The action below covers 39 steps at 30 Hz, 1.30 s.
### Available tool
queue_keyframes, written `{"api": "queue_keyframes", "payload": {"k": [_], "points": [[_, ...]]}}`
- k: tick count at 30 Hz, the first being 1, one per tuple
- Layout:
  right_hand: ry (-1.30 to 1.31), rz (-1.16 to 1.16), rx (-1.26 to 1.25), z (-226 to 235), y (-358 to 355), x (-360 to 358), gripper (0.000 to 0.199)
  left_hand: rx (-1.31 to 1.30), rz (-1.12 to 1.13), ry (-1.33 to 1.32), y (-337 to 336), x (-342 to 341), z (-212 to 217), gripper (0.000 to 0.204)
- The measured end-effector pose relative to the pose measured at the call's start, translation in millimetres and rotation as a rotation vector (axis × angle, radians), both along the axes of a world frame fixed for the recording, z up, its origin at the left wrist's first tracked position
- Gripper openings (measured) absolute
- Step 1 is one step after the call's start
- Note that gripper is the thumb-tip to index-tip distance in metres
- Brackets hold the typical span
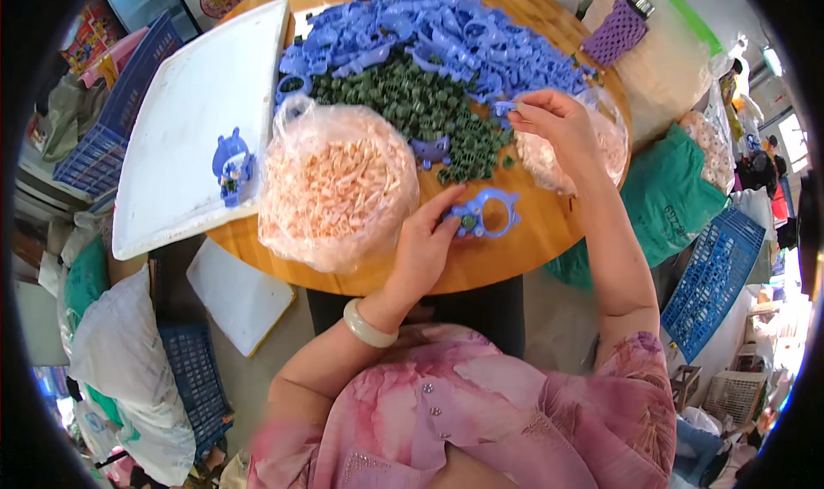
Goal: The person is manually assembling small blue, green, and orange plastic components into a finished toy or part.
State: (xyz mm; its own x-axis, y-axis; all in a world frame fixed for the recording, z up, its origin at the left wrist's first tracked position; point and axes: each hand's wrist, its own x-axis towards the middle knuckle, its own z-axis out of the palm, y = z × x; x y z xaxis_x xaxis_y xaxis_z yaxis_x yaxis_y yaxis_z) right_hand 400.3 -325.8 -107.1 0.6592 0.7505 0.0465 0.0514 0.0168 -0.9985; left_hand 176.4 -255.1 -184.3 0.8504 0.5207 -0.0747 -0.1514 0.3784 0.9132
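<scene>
At the centre of the frame the left hand [422, 244] presses its fingertips on a blue ring-shaped plastic frame [487, 213] lying flat on the round wooden surface [549, 232], near its front edge, with a small green piece seated in the frame. The right hand [558, 124], higher and to the right, pinches a small blue part [505, 107] between thumb and fingers, just over the heap of green round pieces [412, 107]. Behind these lies a pile of blue plastic frames [429, 30]; a clear bag of pale pink pieces [335, 184] sits left of the left hand. As I judge it, the frame lies close to the surface's edge, so a sideways push could slide it off, and the tiny pinched part could drop into the green heap and be lost.
</scene>
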Motion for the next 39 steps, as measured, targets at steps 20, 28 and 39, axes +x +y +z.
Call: {"api": "queue_keyframes", "payload": {"k": [20,28,39], "points": [[-0.807,0.252,0.019,-23.8,-54.1,-76.9,0.025,-0.230,-0.052,0.041,4.7,-2.1,9.4,0.036],[-0.859,0.332,-0.002,-26.3,-50.2,-72.8,0.027,-0.207,-0.051,0.048,5.7,-0.8,8.2,0.036],[-0.925,0.434,0.017,-22.3,-45.7,-64.2,0.026,-0.213,-0.075,0.060,6.6,-0.1,9.2,0.036]]}}
